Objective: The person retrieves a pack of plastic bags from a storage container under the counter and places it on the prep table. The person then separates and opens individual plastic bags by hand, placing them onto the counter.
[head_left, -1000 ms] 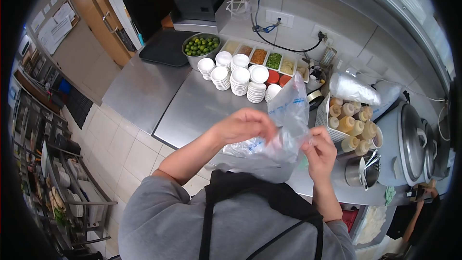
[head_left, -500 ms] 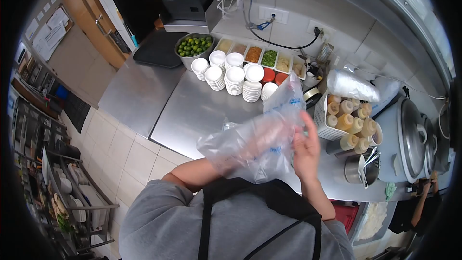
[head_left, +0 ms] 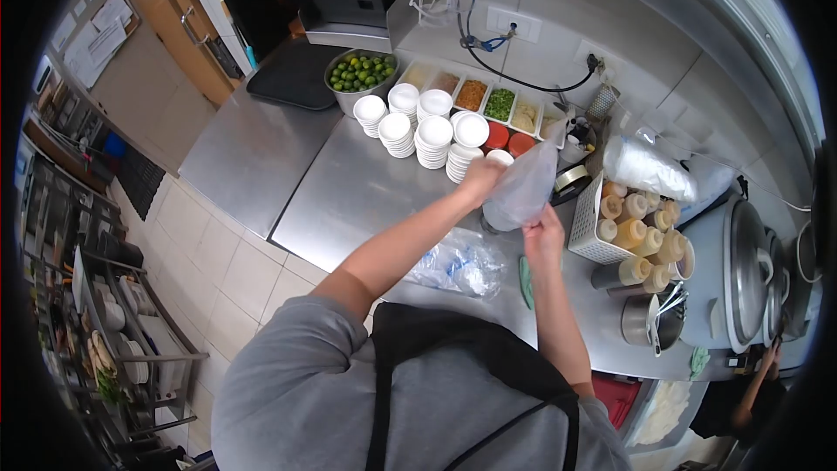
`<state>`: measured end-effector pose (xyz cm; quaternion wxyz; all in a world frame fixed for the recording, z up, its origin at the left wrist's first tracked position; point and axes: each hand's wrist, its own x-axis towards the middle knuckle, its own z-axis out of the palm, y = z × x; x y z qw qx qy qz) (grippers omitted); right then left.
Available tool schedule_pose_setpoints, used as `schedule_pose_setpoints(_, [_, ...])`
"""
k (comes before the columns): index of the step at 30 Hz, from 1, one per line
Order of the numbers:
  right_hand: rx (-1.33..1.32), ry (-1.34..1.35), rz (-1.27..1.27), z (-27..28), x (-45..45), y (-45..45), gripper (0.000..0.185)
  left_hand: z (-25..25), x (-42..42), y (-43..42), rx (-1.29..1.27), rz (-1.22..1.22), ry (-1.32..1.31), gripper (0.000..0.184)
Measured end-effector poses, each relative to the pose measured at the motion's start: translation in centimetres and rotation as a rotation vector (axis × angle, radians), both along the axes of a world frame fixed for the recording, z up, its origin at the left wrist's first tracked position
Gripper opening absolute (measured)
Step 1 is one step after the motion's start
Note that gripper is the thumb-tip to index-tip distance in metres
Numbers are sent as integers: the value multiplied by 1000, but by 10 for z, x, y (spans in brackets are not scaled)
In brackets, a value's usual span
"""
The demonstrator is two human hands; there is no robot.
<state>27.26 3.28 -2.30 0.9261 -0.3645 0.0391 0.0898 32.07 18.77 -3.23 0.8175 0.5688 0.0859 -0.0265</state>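
Observation:
A clear plastic bag [head_left: 521, 192] stands up from the steel counter between my hands. My left hand [head_left: 482, 180] is closed at the bag's left edge, close to the stacks of white bowls [head_left: 433, 141]; its fingertips are partly hidden. Lower on the right side, my right hand [head_left: 544, 235] pinches the bag. Something round shows at the bag's bottom, but I cannot make out what it is. Crumpled clear plastic [head_left: 462, 263] with blue print lies on the counter below my left forearm. A green cloth [head_left: 526, 283] is beside my right forearm.
Behind the bowls are a pot of green limes [head_left: 360, 75] and topping containers [head_left: 500, 105]. To the right stand a white basket of squeeze bottles [head_left: 595, 225], a plastic roll [head_left: 649, 166], a pot with utensils [head_left: 641, 321] and a large lidded cooker [head_left: 728, 275]. Another person [head_left: 741, 401] is at far right.
My left hand has come out from behind the plastic and moved up toward the bowls. The blue-printed plastic now lies on the counter. My right hand has closed on the bag.

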Motion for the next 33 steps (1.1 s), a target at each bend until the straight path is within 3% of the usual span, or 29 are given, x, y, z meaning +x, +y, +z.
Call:
schedule_pose_setpoints(1, [-23, 110, -68, -17, 0, 5, 27, -32, -2, 2, 23, 88, 81, 10])
schedule_pose_setpoints(4, [-48, 101, 27, -89, 14, -5, 27, -66, -8, 2, -46, 130, 135, 11])
schedule_pose_setpoints(8, [-258, 282, -7, -77, 10, -26, 22, -94, -9, 13, -119, 94, 222, 12])
schedule_pose_setpoints(10, [-893, 3, 67, -47, -11, -48, 14, -83, -26, 31, 30, 187, 311, 15])
schedule_pose_setpoints(11, [-894, 15, 64, -42, -22, -61, 14, -82, -34, 43, 66, 117, 272, 15])
schedule_pose_setpoints(13, [-1782, -911, -158, -42, -42, -90, 13, -73, -50, 65, 118, 49, 241, 16])
schedule_pose_setpoints(14, [-1786, -888, -155, -47, -50, -99, 13, -65, -59, 72, 134, 47, 252, 16])
schedule_pose_setpoints(17, [-2316, -827, 2, -87, -80, -133, 10, -47, -80, 87, 70, 72, 180, 16])
schedule_pose_setpoints(20, [-2294, -638, 35, -65, -76, -132, 9, -34, -97, 89, 57, 56, 179, 15])
schedule_pose_setpoints(24, [-1875, -668, -152, -36, -71, -89, 11, -16, -112, 79, 132, 23, 167, 15])
schedule_pose_setpoints(26, [-1669, -678, 34, -47, -70, -69, 13, -15, -115, 73, 183, -23, 142, 14])
schedule_pose_setpoints(28, [-1538, -446, 216, -58, -69, -49, 17, -20, -119, 68, 234, -67, 115, 14])
schedule_pose_setpoints(30, [-1428, -440, 112, -65, -70, -27, 20, -33, -122, 63, 520, -214, 91, 16])
schedule_pose_setpoints(32, [-1311, -433, 18, -81, -67, -20, 22, -38, -130, 53, 495, -288, 103, 22])
schedule_pose_setpoints(33, [-1268, -480, 102, -91, -64, -19, 23, -50, -132, 49, 588, -298, -32, 27])
